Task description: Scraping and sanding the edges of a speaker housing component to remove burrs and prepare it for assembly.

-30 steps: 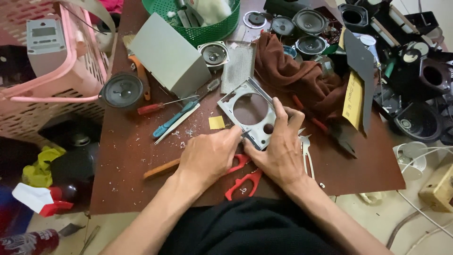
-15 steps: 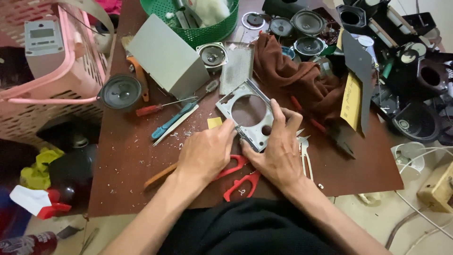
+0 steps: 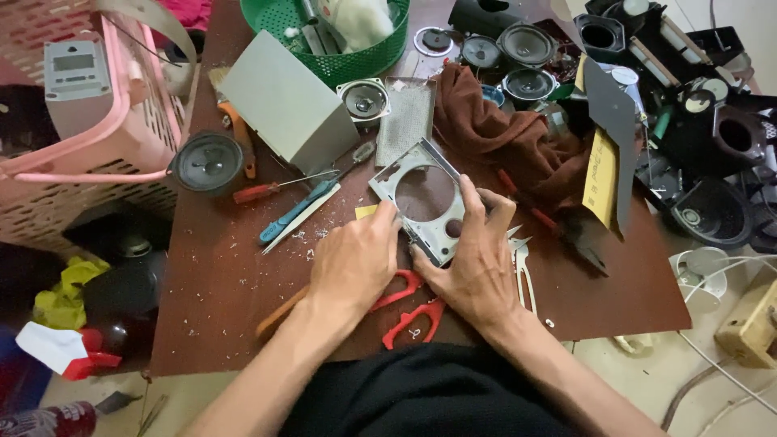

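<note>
Brown table [image 3: 218, 283] w/ screwdrivers [image 3: 275, 191], scissors [image 3: 409, 311], speakers [image 3: 209, 162].

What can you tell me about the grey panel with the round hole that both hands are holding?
The grey panel is a flat, thin rectangular frame, plastic or metal by its look, with one large round cutout and a smaller hole near its lower right corner. It lies angled on the brown table, a corner pointing at the brown cloth. The left hand grips its lower left edge; the right hand covers its lower right, thumb along the edge. Red-handled scissors lie just below.

A matt grey plastic panel [image 3: 421, 198] lies on the dull brown wooden table [image 3: 218, 283] beside crumpled brown cloth [image 3: 518, 142].
</note>
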